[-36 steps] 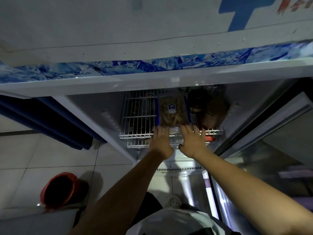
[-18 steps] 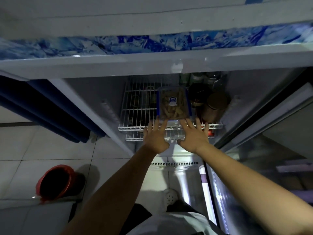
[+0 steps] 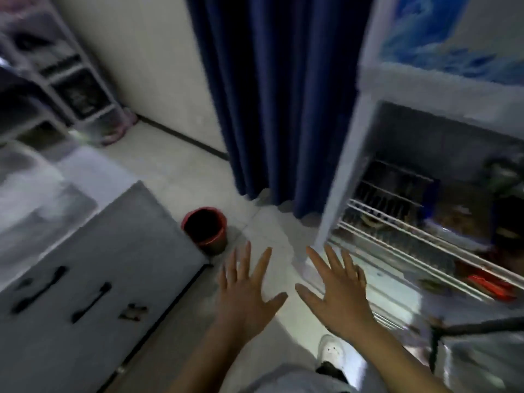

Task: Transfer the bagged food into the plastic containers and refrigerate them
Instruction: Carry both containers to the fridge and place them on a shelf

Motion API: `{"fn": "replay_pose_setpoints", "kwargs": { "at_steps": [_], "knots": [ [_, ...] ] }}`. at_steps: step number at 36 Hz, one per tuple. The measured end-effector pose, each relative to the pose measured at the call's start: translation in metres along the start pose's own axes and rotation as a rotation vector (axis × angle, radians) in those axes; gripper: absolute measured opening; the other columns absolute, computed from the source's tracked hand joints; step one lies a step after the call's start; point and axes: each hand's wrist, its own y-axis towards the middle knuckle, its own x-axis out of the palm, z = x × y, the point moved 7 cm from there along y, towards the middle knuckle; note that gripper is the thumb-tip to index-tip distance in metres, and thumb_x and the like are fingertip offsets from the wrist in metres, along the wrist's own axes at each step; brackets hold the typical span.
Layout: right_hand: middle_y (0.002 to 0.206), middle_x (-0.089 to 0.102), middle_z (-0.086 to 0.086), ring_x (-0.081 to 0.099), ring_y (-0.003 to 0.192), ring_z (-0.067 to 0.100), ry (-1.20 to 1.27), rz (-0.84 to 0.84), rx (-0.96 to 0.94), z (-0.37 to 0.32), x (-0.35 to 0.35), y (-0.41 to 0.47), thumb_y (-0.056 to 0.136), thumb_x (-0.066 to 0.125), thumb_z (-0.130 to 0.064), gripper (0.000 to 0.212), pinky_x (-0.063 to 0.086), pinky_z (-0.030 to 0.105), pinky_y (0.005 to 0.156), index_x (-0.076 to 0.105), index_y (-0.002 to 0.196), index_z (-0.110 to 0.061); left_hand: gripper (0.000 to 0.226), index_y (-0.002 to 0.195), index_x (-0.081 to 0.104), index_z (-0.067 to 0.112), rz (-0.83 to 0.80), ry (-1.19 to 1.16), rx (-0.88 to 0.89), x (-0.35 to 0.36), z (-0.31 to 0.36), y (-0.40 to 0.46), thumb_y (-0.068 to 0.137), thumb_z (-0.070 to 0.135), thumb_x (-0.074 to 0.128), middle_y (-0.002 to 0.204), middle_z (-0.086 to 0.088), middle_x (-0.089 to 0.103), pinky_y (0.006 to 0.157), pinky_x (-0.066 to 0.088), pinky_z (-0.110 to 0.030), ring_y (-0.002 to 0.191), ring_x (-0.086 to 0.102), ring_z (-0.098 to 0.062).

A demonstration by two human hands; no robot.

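Clear plastic with blue side clips, that's the food container, sitting on the upper white wire shelf inside the open refrigerator at far right, pale food blurred inside it. Both bare forearms reach up from the near edge, palms down. The left hand has its fingers straight and spread wide, holding nothing, over the pale tiled floor. The right hand is likewise splayed and empty, hovering by the fridge's lower left corner, fingertips near the lower wire rack but touching nothing I can make out. The container lies up and to the right of both hands, well apart from them. Left of the fridge hangs a dark blue curtain; on the floor, a red round bucket stands beside a grey cabinet with black handles. A white shoe shows near the bottom edge.
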Motion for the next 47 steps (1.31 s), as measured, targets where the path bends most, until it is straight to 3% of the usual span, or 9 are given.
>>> {"fn": "replay_pose_setpoints", "kwargs": {
  "at_steps": [6,11,17,23,27,30,35,41,47],
  "knots": [
    [0.166,0.000,-0.015,-0.008,0.152,0.015,0.039,-0.085,-0.189,-0.139,0.072,-0.012,0.082,0.037,-0.077,0.075,0.006,0.048,0.120,0.007,0.148,-0.059,0.082,0.137,-0.028,0.065,0.143,-0.087,-0.349,-0.046,-0.154,-0.112,0.075,0.085,0.022,0.157,0.013,-0.037,0.120,-0.015,-0.042,0.148,-0.031,-0.018],
    [0.163,0.001,-0.021,-0.008,0.150,0.009,0.027,-0.201,-0.425,-0.246,0.138,-0.033,0.088,0.050,-0.065,0.070,0.004,0.042,0.120,0.001,0.138,-0.067,0.087,0.142,-0.022,0.065,0.220,-0.161,-0.580,-0.055,-0.257,-0.192,0.073,0.087,0.027,0.156,0.015,-0.038,0.122,-0.008,-0.046,0.145,-0.034,-0.015],
    [0.154,-0.015,-0.030,-0.015,0.149,0.006,-0.078,-0.298,-0.668,-0.354,0.169,-0.040,0.088,0.040,-0.074,0.069,0.003,0.042,0.118,-0.005,0.139,-0.069,0.087,0.132,-0.028,0.071,0.324,-0.243,-0.800,-0.067,-0.338,-0.256,0.068,0.091,0.027,0.143,0.023,-0.048,0.122,-0.002,-0.046,0.150,-0.024,-0.018],
    [0.155,-0.016,-0.030,-0.015,0.150,0.009,-0.157,-0.443,-0.783,-0.428,0.212,-0.019,0.090,0.045,-0.069,0.067,0.003,0.044,0.120,-0.008,0.131,-0.071,0.086,0.133,-0.028,0.070,0.378,-0.292,-0.959,-0.077,-0.399,-0.273,0.068,0.091,0.023,0.153,0.017,-0.036,0.121,-0.002,-0.043,0.150,-0.022,-0.017],
    [0.156,-0.020,-0.028,-0.018,0.149,0.009,-0.157,-0.497,-0.879,-0.492,0.232,0.003,0.091,0.046,-0.068,0.070,0.004,0.045,0.122,-0.011,0.131,-0.070,0.087,0.133,-0.031,0.069,0.369,-0.289,-1.041,-0.097,-0.432,-0.274,0.069,0.089,0.025,0.159,0.013,-0.030,0.122,-0.001,-0.044,0.151,-0.021,-0.019],
    [0.155,-0.014,-0.029,-0.016,0.149,0.006,-0.071,-0.524,-0.951,-0.548,0.240,0.016,0.090,0.052,-0.064,0.071,0.005,0.046,0.123,-0.003,0.135,-0.067,0.091,0.135,-0.030,0.066,0.382,-0.303,-1.088,-0.120,-0.462,-0.276,0.076,0.085,0.036,0.162,0.010,-0.026,0.123,-0.003,-0.043,0.151,-0.021,-0.017],
    [0.161,-0.005,-0.024,-0.010,0.152,0.010,-0.017,-0.574,-1.114,-0.631,0.263,0.033,0.090,0.059,-0.054,0.076,0.006,0.043,0.123,0.007,0.144,-0.060,0.100,0.146,-0.016,0.053,0.567,-0.365,-1.168,-0.167,-0.519,-0.276,0.086,0.061,0.063,0.167,0.004,-0.012,0.124,0.004,-0.042,0.153,-0.012,-0.017],
    [0.167,-0.007,-0.007,-0.011,0.152,0.021,-0.186,-0.513,-1.231,-0.726,0.307,0.052,0.091,0.051,-0.061,0.078,0.006,0.046,0.121,0.009,0.155,-0.044,0.099,0.155,-0.003,0.047,0.699,-0.520,-1.200,-0.193,-0.578,-0.274,0.087,0.051,0.069,0.167,0.007,-0.010,0.124,0.010,-0.048,0.154,-0.010,-0.016],
    [0.167,-0.008,-0.003,-0.010,0.152,0.029,-0.318,-0.463,-1.219,-0.808,0.365,0.069,0.090,0.042,-0.066,0.076,0.004,0.058,0.118,0.007,0.154,-0.045,0.095,0.147,-0.003,0.062,0.779,-0.710,-1.122,-0.203,-0.631,-0.276,0.086,0.054,0.069,0.165,0.021,-0.007,0.115,0.017,-0.033,0.151,0.000,-0.002]
  ]
}}
